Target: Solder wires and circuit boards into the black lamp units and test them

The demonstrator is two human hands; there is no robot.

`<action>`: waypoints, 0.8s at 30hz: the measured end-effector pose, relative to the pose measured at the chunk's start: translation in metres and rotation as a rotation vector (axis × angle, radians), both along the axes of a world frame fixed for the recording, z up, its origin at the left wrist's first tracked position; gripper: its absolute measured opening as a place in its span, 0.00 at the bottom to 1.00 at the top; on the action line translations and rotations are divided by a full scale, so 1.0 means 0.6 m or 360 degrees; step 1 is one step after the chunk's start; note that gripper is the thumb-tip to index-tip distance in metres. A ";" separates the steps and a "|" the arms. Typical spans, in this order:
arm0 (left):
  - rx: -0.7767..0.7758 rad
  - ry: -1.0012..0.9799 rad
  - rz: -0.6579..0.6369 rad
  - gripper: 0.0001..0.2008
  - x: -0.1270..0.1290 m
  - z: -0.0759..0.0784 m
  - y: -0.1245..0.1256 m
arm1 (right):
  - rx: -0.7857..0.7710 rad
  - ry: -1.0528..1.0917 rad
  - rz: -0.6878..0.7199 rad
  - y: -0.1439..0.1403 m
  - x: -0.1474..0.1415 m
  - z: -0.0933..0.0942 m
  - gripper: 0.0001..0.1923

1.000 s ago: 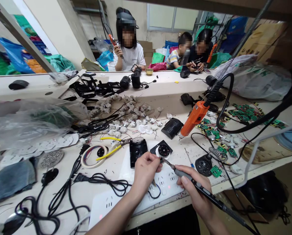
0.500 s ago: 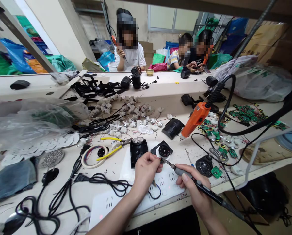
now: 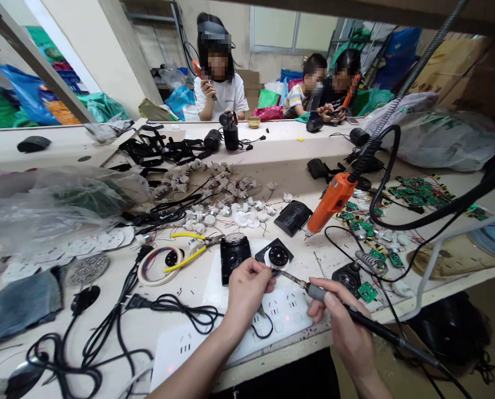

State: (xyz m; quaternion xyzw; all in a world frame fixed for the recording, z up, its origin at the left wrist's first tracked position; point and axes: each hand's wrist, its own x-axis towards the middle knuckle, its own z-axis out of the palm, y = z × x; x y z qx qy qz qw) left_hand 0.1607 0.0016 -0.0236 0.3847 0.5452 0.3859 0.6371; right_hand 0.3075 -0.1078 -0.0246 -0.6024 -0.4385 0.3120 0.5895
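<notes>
Low in the middle of the frame, our left hand (image 3: 245, 291) pinches something small between thumb and fingertips; what it is we cannot tell, since the fingers hide it. Our right hand (image 3: 342, 327), lower right, is wrapped pen-fashion around a soldering iron (image 3: 347, 311), a slim dark handle with a grey collar and a thin metal tip that meets the left fingertips. Just above that point sits a small black square part with a round dial (image 3: 277, 255), and left of it a black housing (image 3: 232, 256). Both hands hover over a white power strip (image 3: 181, 346) by the table's near edge (image 3: 280, 350), where only a narrow bare strip lies open. Yellow-handled pliers (image 3: 189, 249) and a tape roll (image 3: 158, 266) lie further left, black cables (image 3: 118, 321) coil at lower left, an orange electric screwdriver (image 3: 330, 202) hangs to the upper right above green circuit boards (image 3: 367, 291), and other people sit across the bench at the top.
</notes>
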 end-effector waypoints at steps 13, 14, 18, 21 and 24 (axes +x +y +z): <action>0.0010 -0.0011 0.0001 0.12 0.000 -0.001 -0.001 | -0.0010 0.0003 -0.0020 0.000 -0.004 -0.007 0.17; 0.0018 -0.0005 -0.0004 0.12 0.000 -0.001 -0.002 | -0.0018 0.0000 -0.0017 0.002 -0.006 -0.007 0.18; 0.0017 0.0019 -0.0015 0.11 0.000 0.002 -0.002 | -0.0054 0.0002 -0.0024 0.011 -0.012 -0.004 0.18; 0.0004 0.0019 -0.0007 0.11 0.001 0.006 -0.002 | -0.0082 0.0011 -0.0050 0.013 -0.017 0.001 0.18; 0.0004 0.0013 -0.0005 0.11 0.001 0.006 -0.002 | -0.0128 0.0023 -0.0094 0.013 -0.023 0.006 0.18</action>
